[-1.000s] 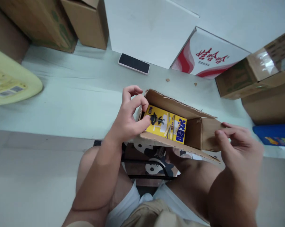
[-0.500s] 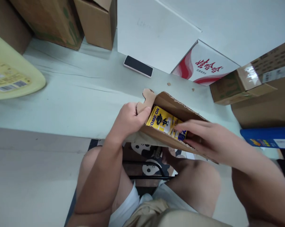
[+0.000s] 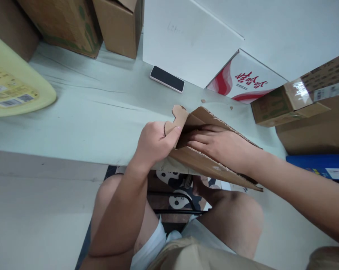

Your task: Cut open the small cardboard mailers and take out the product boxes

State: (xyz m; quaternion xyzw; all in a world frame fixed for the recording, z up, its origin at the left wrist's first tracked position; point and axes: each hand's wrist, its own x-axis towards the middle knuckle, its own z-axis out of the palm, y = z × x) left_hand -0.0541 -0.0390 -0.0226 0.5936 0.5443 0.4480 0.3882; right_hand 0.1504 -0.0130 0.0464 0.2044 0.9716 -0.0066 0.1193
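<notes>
A pale green surface (image 3: 82, 112) is seen from above, stretching away beyond both hands. Well off to the right of the grip stand stacked brown cardboard cartons (image 3: 304, 101), with a white box printed with red waves and red lettering (image 3: 242, 78) behind them. A yellow padded mailer with a barcode label (image 3: 14, 90) lies far to the left. A black phone with a white edge (image 3: 167, 78) lies beyond the hands.

At the near edge of the surface a small open brown corrugated cardboard box (image 3: 203, 161) is tilted. The left hand (image 3: 155, 142) is pressed together on the box's end flap, thumb on top, pinching it. The right hand (image 3: 217, 144) is pushed inside the box, fingers flat and loosely spread; what they touch is hidden.

The step would be judged best done with the flap held firmly back, so the opening stays wide, and the box steadied against the surface edge.
</notes>
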